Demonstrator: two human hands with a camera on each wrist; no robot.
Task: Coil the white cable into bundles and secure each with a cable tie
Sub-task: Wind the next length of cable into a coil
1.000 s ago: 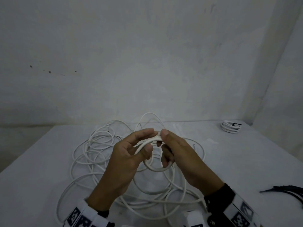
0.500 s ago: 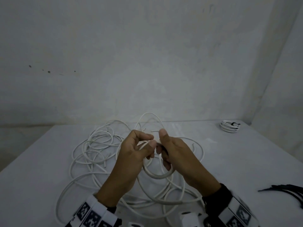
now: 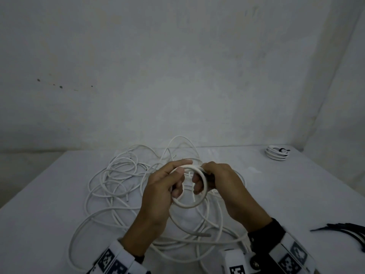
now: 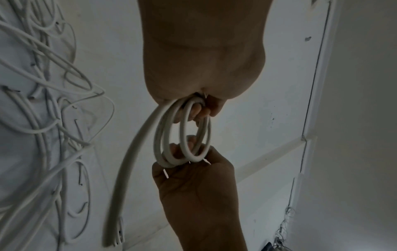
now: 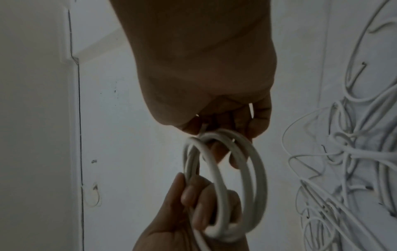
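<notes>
The coil [image 3: 190, 186] of white cable is held above the table [image 3: 296, 194], between the two hands, near the middle of the head view. In the wrist views it shows about three turns [image 4: 184, 134], though motion blur makes the exact count hard to tell. One free length [image 4: 133, 163] runs from the coil down past the left hand.

The left hand [image 3: 162, 186] has its grip closed on the coil's left side, thumb on the outer face and fingers curled through the ring. The right hand [image 3: 219, 178] has its grip closed on the right side, fingers likewise hooked through the turns [image 5: 227, 178]. The two hands face each other with only the ring between them.

Below and behind them lies one loose tangle of white cable [image 3: 118, 180] spread over the table, many loops overlapping, with several cut ends showing.

At the far right corner of the table sits one finished bundle [image 3: 277, 155], coiled and bound with a dark tie. At the right edge lies one bunch of black cable ties [image 3: 347, 230], well apart from the hands.
</notes>
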